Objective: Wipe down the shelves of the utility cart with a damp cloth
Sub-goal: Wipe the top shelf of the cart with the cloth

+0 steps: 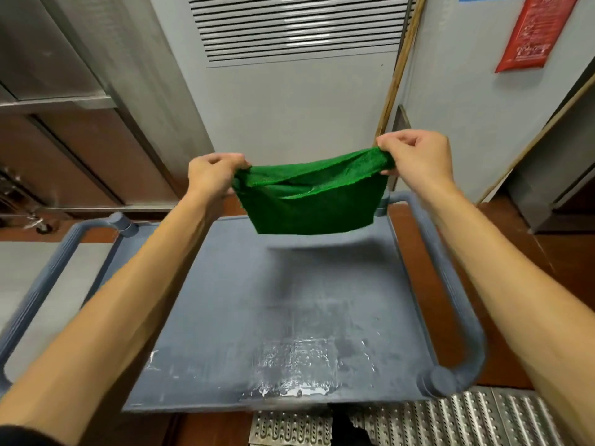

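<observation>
We pinch green cloth [310, 196] at mid-frame: left hand [214, 177] on one corner, right hand [415, 157] on other | cloth hangs clear above blue cart shelf [225, 317], wet streaks lower centre

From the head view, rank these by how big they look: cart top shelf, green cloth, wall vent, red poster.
Largest: top shelf.
Next: wall vent and green cloth, too alike to rank; the vent is cropped at the top edge.
Smallest: red poster, though it is farther away and also cropped.
</observation>
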### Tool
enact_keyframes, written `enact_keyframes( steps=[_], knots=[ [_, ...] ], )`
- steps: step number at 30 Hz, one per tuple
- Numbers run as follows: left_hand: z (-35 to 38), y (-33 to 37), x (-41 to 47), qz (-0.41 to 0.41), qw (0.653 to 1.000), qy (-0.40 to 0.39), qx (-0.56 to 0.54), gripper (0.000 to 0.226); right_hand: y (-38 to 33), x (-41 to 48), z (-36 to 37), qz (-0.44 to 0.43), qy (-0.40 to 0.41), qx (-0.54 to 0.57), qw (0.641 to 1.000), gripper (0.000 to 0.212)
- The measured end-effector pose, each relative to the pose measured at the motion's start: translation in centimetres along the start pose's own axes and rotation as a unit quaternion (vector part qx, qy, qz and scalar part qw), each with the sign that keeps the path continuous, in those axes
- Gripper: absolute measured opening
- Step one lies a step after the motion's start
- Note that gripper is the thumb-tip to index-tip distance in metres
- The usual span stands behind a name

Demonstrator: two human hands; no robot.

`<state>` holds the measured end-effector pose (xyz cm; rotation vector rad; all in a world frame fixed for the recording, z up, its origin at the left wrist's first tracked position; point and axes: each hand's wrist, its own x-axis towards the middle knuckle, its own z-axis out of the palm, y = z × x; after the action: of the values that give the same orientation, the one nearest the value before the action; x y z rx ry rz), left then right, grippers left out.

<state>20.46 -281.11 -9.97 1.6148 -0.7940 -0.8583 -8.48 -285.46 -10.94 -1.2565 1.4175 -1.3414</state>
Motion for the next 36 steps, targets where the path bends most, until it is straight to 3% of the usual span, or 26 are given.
enact_keyframes(
  steps=[6, 11, 16, 21, 36],
  knots=[
    [3.6, -2.8, 3.2, 0.003, 0.998, -0.016, 0.057, 0.016, 4.9, 3.3, 0.4, 0.043, 0.016, -0.014, 0.999, 0.011],
    [5.8, -12.6, 4.6, -0.108, 0.984, -0.031, 0.137, 0.017, 14.6, 1.9, 1.2, 0.158, 0.015, -0.092, 0.983, 0.012],
    [6.5, -21.5, 2.5, -0.180, 0.938, -0.070, 0.289, 0.017, 22.8, -1.4, 1.5, 0.240, -0.070, -0.214, 0.944, 0.021],
    [5.3, -25.3, -1.2, -0.168, 0.900, -0.117, 0.385, 0.032, 25.3, -4.3, 1.2, 0.211, -0.148, -0.321, 0.911, 0.036],
    [3.4, -26.6, -6.1, -0.116, 0.913, -0.119, 0.373, 0.036, 25.5, -10.2, -0.4, 0.222, -0.179, -0.354, 0.890, 0.047]
  ],
)
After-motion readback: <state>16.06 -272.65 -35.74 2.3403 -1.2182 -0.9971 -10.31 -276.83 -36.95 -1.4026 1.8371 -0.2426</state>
